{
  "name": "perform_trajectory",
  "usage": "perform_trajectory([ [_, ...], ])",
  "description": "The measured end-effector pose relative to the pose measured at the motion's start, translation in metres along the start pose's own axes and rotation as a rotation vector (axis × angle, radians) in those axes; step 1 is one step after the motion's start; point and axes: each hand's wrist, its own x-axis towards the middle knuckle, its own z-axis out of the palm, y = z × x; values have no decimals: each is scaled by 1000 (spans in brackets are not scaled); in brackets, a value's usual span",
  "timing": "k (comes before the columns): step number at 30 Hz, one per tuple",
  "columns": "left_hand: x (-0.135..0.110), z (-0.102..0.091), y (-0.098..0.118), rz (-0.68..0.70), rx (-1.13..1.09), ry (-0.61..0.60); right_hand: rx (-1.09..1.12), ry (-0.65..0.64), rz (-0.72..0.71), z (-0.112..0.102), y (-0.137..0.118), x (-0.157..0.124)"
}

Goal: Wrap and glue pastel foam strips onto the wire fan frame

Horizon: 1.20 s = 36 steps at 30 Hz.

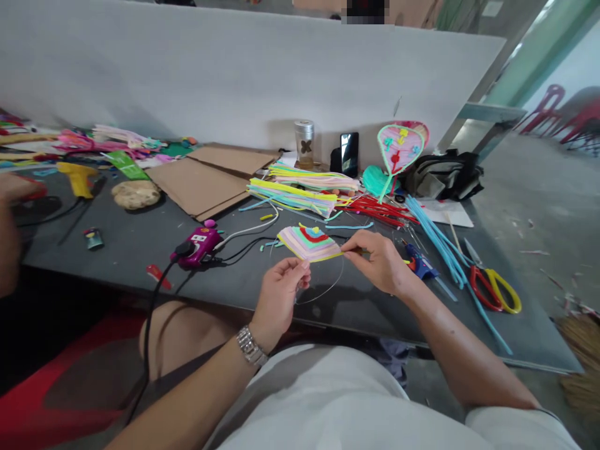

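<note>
Between my hands, above the table's front edge, is a small fan-shaped piece of pipe cleaners (312, 244) in curved bands of lilac, mint, red and blue with a yellow border. My left hand (282, 287), a metal watch on its wrist, pinches its lower corner between thumb and fingers. At the right corner, my right hand (377, 259) is closed on the end of the yellow border. A thin clear strand loops below the piece between both hands. Just right of my right hand lies a blue glue gun (422, 261).
Pipe cleaner bundles (295, 195) and cardboard sheets (206, 187) lie behind. Scissors (492, 289) and blue pipe cleaners (438, 240) are at right. A purple power socket (201, 245) with cables stands left. A finished fan (398, 150) leans at the back. Another person's hand (19, 187) shows far left.
</note>
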Motion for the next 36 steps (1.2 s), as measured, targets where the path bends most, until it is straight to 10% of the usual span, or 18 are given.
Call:
perform_trajectory([
  [23,-10,-5,12,-79,13,-141,784,-494,293,-18,6,24],
  [36,-19,3,15,-47,-72,-220,1074,-365,255,-2,4,16],
])
